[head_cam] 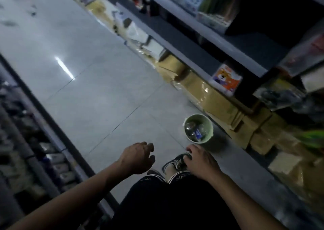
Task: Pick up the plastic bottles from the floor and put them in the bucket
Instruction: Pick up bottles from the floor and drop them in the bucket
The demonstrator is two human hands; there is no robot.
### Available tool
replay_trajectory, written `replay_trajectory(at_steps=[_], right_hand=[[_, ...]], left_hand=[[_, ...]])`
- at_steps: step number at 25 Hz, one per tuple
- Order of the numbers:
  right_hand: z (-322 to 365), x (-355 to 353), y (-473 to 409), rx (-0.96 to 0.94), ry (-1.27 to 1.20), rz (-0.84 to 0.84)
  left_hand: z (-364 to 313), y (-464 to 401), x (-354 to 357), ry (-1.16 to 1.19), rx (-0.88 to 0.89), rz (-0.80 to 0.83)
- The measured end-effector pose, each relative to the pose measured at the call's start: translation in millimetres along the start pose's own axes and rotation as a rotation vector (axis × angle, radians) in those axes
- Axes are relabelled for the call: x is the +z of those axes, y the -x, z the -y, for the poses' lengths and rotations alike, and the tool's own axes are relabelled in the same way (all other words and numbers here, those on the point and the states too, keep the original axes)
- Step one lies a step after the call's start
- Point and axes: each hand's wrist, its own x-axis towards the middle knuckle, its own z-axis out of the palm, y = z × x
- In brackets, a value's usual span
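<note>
grey floor tiles (98, 96) run down a dim shop aisle, a streak of light glinting on them. on the tiles stands a pale green bucket (208, 133), upright, close beside the cardboard boxes (222, 105) lined along the foot of the right-hand shelving (192, 41). clear plastic bottles (193, 129) lie inside the bucket, one with a blue label; their number is hard to tell. near the bucket, a little toward the viewer, the right hand (201, 161) hangs palm down with fingers loosely spread and empty, over a dark laced shoe (175, 163). the left hand (136, 157) floats to the left of it, fingers slackly curled, holding nothing, apart from the bucket. dark trousers (168, 200) fill the bottom centre. a colourful cartoon package (226, 80) leans on the lower shelf, and blurred goods (26, 142) crowd the left rack.
</note>
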Motion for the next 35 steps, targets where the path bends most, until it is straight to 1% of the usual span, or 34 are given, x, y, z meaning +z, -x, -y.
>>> replay_trajectory(at_steps=[5,9,12,16,20,25,28,31,35], right_hand=[[51,28,13,-0.192,0.202,0.09],[86,37,13,-0.348,0.362,0.113],[111,30,3,-0.42,0.402,0.145],[132,7,-25,-0.492,0.441,0.175],[151,-31,-76,-0.55,0.448,0.163],[192,-64,-138,-0.601,0.471,0.186],[236,-71,-167,-0.638,0.491,0.212],[295,-68,-194,-0.707,0.538,0.249],[385,-55,-233,-0.789,0.588,0.264]], left_hand=[[58,89,38,0.211,-0.266,-0.074],[83,142,69,0.415,-0.492,-0.114],[92,158,78,0.518,-0.604,-0.137],[99,142,70,0.603,-0.695,-0.133],[103,103,36,0.636,-0.739,-0.128],[115,71,1,0.721,-0.838,-0.186],[131,70,-9,0.759,-0.903,-0.21],[159,76,-16,0.848,-1.005,-0.253],[222,77,-32,0.928,-1.075,-0.268]])
